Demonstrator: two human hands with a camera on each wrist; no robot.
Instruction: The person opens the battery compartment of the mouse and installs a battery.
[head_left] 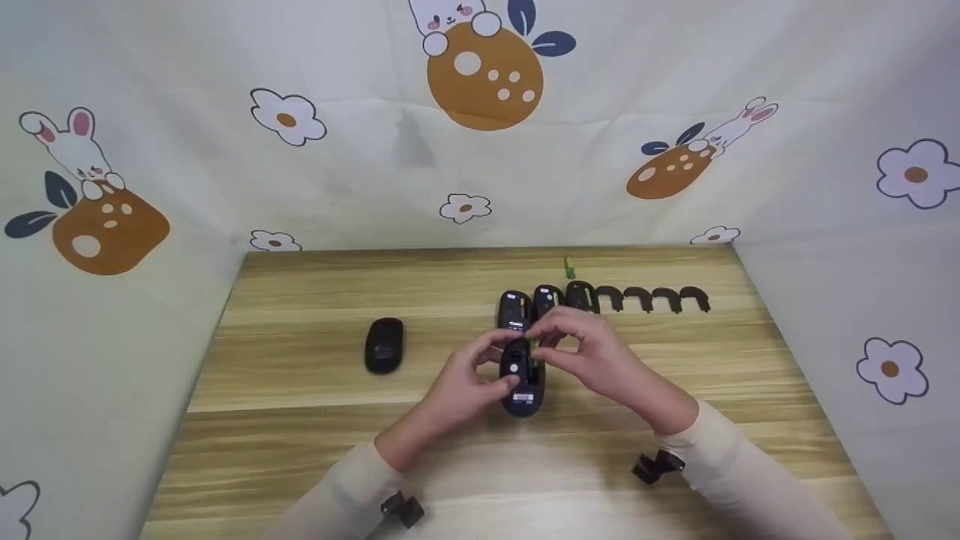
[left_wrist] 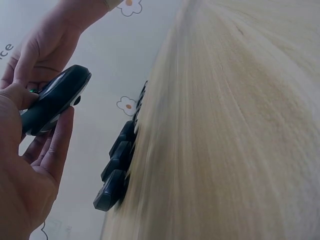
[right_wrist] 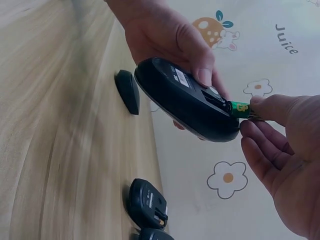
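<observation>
Pale cloth (head_left: 360, 191) printed with rabbits (head_left: 77, 152), fruit (head_left: 485, 82) and flowers (head_left: 915, 174) borders a wood-grain tabletop (head_left: 300, 292) on three sides

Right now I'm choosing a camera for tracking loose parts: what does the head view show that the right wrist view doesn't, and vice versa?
Only the head view: four curved black pieces lined up on the table, and a small loose green item behind the upturned mice.

Only the right wrist view: the printed word "Juice" on the backdrop, and the gold marking on the green battery.

Both: the left hand holding a black mouse, the right hand pinching that battery, the lone mouse, and upturned mice.
</observation>
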